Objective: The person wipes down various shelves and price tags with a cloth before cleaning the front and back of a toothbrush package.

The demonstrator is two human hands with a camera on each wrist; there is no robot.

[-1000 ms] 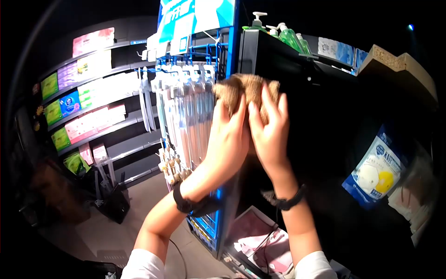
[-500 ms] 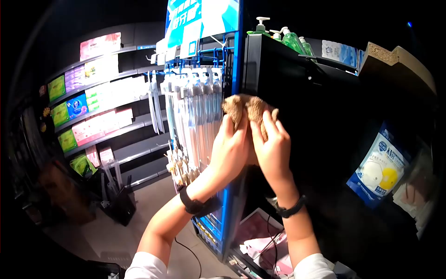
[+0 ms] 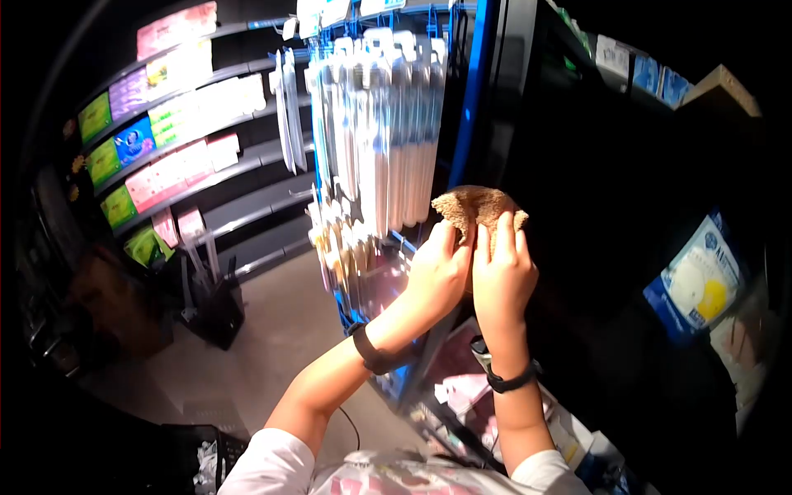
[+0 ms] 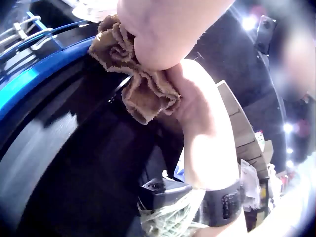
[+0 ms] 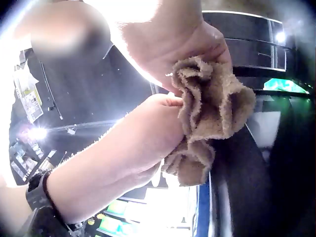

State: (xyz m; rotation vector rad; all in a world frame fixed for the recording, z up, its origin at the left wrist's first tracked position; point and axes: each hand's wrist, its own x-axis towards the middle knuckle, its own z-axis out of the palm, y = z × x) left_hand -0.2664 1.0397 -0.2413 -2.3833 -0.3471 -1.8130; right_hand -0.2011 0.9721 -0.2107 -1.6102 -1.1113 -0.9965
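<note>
Pressing a brown cloth [image 3: 478,210] against the dark upright panel [image 3: 577,190] of a shelf unit, beside the toothbrush rack [image 3: 379,124]. The left hand [image 3: 437,276] and right hand [image 3: 501,276] lie side by side, fingers close together and flat over the bunched cloth, probably so it cannot slip down. The panel's surface is too dark to read, and the thumbs are hidden.

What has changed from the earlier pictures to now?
The left hand and the right hand slid the brown cloth down the black side panel, from the upper part of the hanging packs to near their lower ends. Unchanged: both hands lie side by side, pressing the cloth on the panel.
</note>
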